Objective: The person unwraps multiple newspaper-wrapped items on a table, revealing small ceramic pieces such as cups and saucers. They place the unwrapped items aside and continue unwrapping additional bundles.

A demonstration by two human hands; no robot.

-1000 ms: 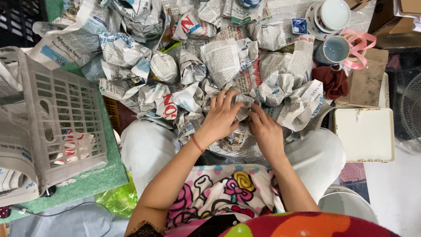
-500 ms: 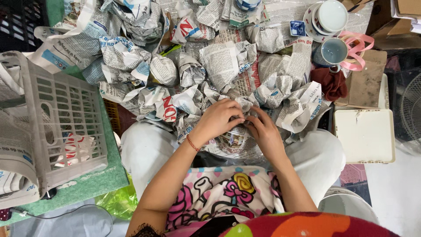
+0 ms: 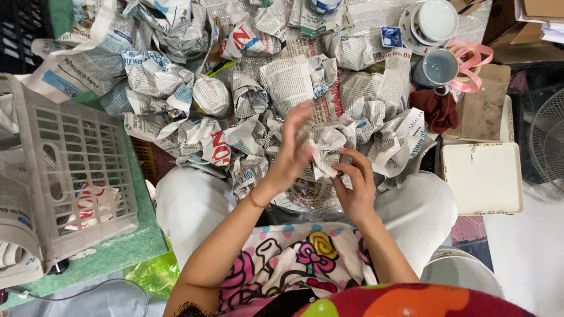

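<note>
Both hands met over the person's lap on one crumpled newspaper bundle. The left hand pressed against the bundle's left side with its fingers stretched upward and blurred, so how firmly it gripped could not be told. The right hand sat just below and to the right of the bundle, its fingers curled in and pinching the paper's lower edge. The bundle was held between the two hands, lifted a little above the loose sheet of newspaper spread across the knees.

Beyond the hands lay a wide heap of crumpled newspaper wads, reaching away to the left and far side. Well off to the left of the left hand stood a pale plastic basket tipped on its side, with scraps of paper inside it. To the right of the right hand lay a flat cream-coloured lid. Farther out on the right, past the heap, were a blue-grey cup, a stack of white saucers and a dark red cloth, with a loop of pink ribbon beside the cup.
</note>
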